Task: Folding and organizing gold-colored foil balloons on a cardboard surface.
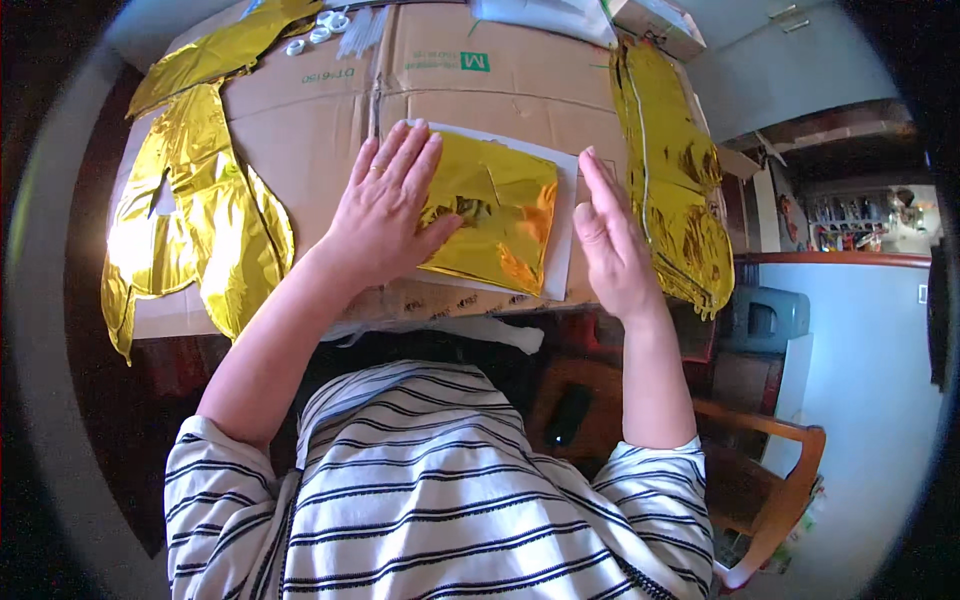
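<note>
A folded gold foil piece (505, 190) lies on a white sheet (566, 215), whose edge shows along the top and right. My left hand (390, 195) rests flat over the left part of the foil, fingers stretched out and a ring on one of them. Beside the right edge of the white sheet, my right hand (612, 225) is held on its side, with fingers straight and nothing in them. Whether it touches the sheet I cannot tell.
Flat gold foil balloons (190, 220) hang over the left table edge; more gold foil (675, 190) lies at the right. Flattened cardboard (490, 80) covers the table. White ribbon rolls (320, 33), clear straws (362, 35) and a plastic bag (540, 18) lie at the back. A wooden chair (800, 470) stands lower right.
</note>
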{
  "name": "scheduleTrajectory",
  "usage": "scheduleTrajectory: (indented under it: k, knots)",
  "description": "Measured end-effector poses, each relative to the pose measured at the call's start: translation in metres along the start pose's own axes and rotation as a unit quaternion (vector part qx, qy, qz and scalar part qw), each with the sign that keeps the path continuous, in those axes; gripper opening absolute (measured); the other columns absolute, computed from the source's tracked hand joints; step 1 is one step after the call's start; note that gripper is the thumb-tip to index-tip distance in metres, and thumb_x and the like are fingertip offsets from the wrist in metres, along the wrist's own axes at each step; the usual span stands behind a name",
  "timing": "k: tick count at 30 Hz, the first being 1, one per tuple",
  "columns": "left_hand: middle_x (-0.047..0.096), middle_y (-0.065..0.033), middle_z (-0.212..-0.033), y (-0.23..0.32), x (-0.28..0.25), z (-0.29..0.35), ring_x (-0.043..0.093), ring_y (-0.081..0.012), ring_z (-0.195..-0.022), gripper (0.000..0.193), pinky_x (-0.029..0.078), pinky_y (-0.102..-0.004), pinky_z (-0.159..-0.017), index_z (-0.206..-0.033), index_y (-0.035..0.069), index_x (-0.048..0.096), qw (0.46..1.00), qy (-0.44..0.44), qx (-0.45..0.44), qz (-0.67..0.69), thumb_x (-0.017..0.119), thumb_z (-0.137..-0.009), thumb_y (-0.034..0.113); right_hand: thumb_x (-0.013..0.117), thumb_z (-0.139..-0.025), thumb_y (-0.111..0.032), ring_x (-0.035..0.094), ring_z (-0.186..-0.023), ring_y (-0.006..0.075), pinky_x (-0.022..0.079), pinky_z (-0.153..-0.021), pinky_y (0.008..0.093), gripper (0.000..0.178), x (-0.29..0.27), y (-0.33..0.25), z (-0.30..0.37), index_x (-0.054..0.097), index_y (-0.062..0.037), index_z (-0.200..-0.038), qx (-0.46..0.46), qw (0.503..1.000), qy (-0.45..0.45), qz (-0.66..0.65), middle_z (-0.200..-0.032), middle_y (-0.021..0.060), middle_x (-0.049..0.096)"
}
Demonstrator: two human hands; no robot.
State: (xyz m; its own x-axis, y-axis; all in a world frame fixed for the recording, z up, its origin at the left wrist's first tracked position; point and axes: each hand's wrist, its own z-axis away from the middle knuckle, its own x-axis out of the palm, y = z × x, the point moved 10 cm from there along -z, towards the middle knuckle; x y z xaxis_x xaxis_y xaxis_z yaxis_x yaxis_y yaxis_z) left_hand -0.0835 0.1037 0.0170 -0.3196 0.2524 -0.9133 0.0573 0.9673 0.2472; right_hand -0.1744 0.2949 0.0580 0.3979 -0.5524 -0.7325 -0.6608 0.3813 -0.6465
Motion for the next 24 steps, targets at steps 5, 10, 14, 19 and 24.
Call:
scheduleTrajectory:
  k: [5, 10, 14, 19, 24]
  knots:
    - [0.035, -0.0241, -0.157, 0.008, -0.009, -0.003, 0.028, -0.0393, -0.149, 0.076, 0.017, -0.0529, -0.123, -0.149, -0.003, 0.039, 1.0, 0.0, 0.019, 0.008, 0.059, -0.095, 0.045, 0.045, -0.105, -0.046, 0.031, -0.147, 0.0425, 0.017, -0.121, 0.0581, 0.07, 0.034, -0.017, -0.001, 0.03, 0.0011, -0.155, -0.018, 0.991, 0.01, 0.13, -0.158, 0.0277, 0.032]
    - [0.034, -0.0236, -0.158, 0.007, -0.014, -0.001, 0.027, -0.0383, -0.15, 0.073, 0.017, -0.0524, -0.123, -0.15, -0.002, 0.037, 1.0, -0.009, 0.019, 0.013, 0.058, -0.097, 0.043, 0.061, -0.1, -0.028, 0.058, -0.119, 0.0342, 0.044, -0.102, 0.0467, 0.039, 0.001, -0.013, 0.006, 0.058, 0.0006, -0.127, 0.041, 0.989, 0.108, 0.096, -0.13, 0.0219, 0.059]
    - [0.03, -0.023, -0.161, 0.014, -0.015, -0.008, 0.024, -0.0377, -0.152, 0.073, 0.016, -0.0505, -0.124, -0.154, 0.0, 0.033, 0.997, 0.004, 0.044, 0.055, 0.058, -0.099, 0.041, 0.069, -0.097, -0.022, 0.06, -0.064, 0.0076, 0.051, -0.061, 0.0254, 0.023, -0.007, 0.038, 0.048, 0.07, 0.0005, -0.096, 0.242, 0.959, 0.057, -0.132, -0.072, 0.0007, 0.066]
    - [0.032, -0.0235, -0.159, 0.015, -0.001, -0.017, 0.026, -0.0388, -0.15, 0.073, 0.019, -0.0494, -0.124, -0.153, 0.0, 0.034, 0.995, 0.025, 0.075, 0.061, 0.058, -0.098, 0.041, 0.071, -0.096, -0.024, 0.058, -0.06, 0.0055, 0.048, -0.053, 0.0229, 0.025, 0.036, 0.037, 0.092, 0.071, 0.0002, -0.103, 0.311, 0.918, -0.016, -0.245, -0.077, 0.0, 0.067]
    - [0.038, -0.0247, -0.156, 0.012, 0.009, -0.015, 0.031, -0.0384, -0.148, 0.072, 0.019, -0.0494, -0.123, -0.15, -0.002, 0.038, 0.996, 0.023, 0.068, 0.044, 0.056, -0.098, 0.045, 0.071, -0.095, -0.023, 0.055, -0.055, 0.0045, 0.044, -0.046, 0.022, 0.024, 0.044, 0.034, 0.093, 0.071, 0.0002, -0.1, 0.362, 0.895, -0.008, -0.261, -0.077, 0.0014, 0.067]
